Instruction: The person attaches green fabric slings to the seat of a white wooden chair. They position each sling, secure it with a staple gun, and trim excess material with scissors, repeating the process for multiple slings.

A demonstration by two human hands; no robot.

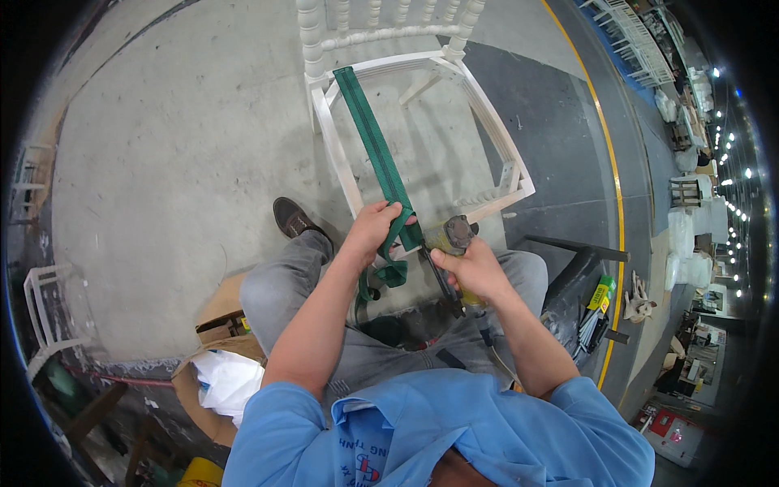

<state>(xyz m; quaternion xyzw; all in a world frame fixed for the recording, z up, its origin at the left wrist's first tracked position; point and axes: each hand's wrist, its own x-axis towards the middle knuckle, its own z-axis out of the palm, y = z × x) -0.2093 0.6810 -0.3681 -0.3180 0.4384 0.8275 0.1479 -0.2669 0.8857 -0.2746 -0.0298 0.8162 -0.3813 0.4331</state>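
Green webbing strap (375, 138) is stretched across the open seat of a white wooden chair frame (497, 122), running from the frame's far rail, near the spindled back, down to its near rail. The strap is flat, dark green with darker stripes along its length. At the near rail it is gripped by the left hand (375, 227), whose fingers are closed around it; below that hand the loose end of the strap hangs in a fold, just in front of the person's knee. The right hand (471, 268) is wrapped tightly around a staple gun (451, 237), a yellowish tool with a dark round head, which is held just beside the strap at the near rail; whether the tool touches the strap cannot be told.

The chair frame stands on a grey concrete floor (162, 162), directly in front of the seated person, whose grey trousers, blue shirt and one brown shoe (294, 217) are seen from above. An open cardboard box (221, 325) with a white bag (227, 381) beside it lies at the person's left. A dark metal stand (576, 276) is seen at the right, near a yellow line (613, 162) painted on the floor. More white chair frames (633, 32) are stacked in the far distance.
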